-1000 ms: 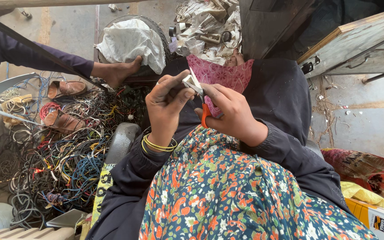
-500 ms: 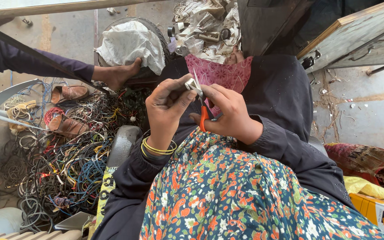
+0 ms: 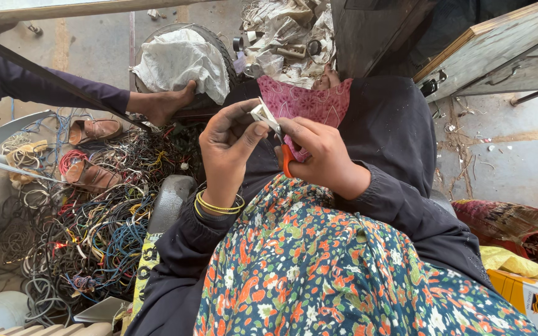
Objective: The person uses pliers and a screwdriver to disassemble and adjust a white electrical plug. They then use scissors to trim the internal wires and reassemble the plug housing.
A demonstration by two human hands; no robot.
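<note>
Both forearms are raised from the lap and brought together — the hands meet in front of the chest. The left hand is curled, thumb and fingertips pinched shut, wrist bent upward. The right hand is closed in a fist-like grip — its knuckles are turned toward the left hand, touching it.

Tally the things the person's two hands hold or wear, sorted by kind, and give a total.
Small pale connector piece, pinched in the left hand: 1
Orange-handled cutting tool, gripped in the right hand: 1
Yellow bangles on the left wrist: 3, as far as they can be separated
Total: 5
</note>
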